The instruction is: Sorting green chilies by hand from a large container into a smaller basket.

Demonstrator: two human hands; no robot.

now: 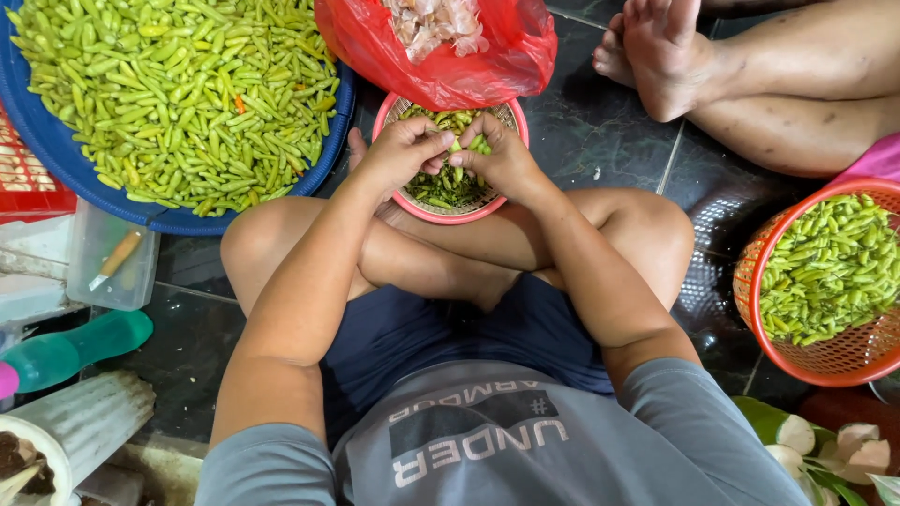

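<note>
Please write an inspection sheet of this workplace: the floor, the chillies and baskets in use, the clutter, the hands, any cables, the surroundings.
Surface: dark tiled floor, glossy.
Job's things: small pink basket of green chillies, in front of the crossed legs; one chilli between both hands.
Clutter: blue tub heaped with chillies; red bag; orange basket of chillies; clear box; teal bottle.
Hands: left hand and right hand pinch the chilli over the pink basket.
Cables: nothing seen.
Surroundings: another person's bare feet, top right.
</note>
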